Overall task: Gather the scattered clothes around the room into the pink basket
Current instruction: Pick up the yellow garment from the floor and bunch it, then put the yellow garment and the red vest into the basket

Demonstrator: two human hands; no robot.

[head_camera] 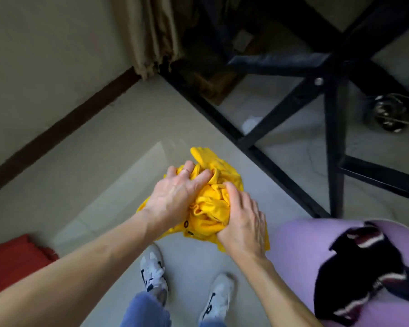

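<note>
- Your left hand [175, 194] grips the yellow garment [208, 197] from the left side. Its fingers are curled into the folds, and a thin ring [185, 170] shows on one finger.
- Your right hand [242, 223] grips the same garment from the right side, with the thumb pressed into the cloth and the fingers wrapped under it.
- The yellow garment is bunched into a ball between both hands, and loose edges hang out at the top and at the bottom. It is over the pale floor [104, 161], in front of your white shoes [152, 270]. I cannot tell if it touches the floor.
- To your right, just beside the right wrist, there is a lilac rounded thing [293, 244]. A black garment with striped bands [354, 272] lies on it. I cannot tell whether this lilac thing is the basket.
- A red mat [14, 260] lies on the floor at your lower left.
- A black frame [331, 128] with crossed bars stands beyond the garment at the right. Under it lies a small white crumpled thing [250, 123].
- A beige curtain [149, 34] hangs in the corner at the top.
</note>
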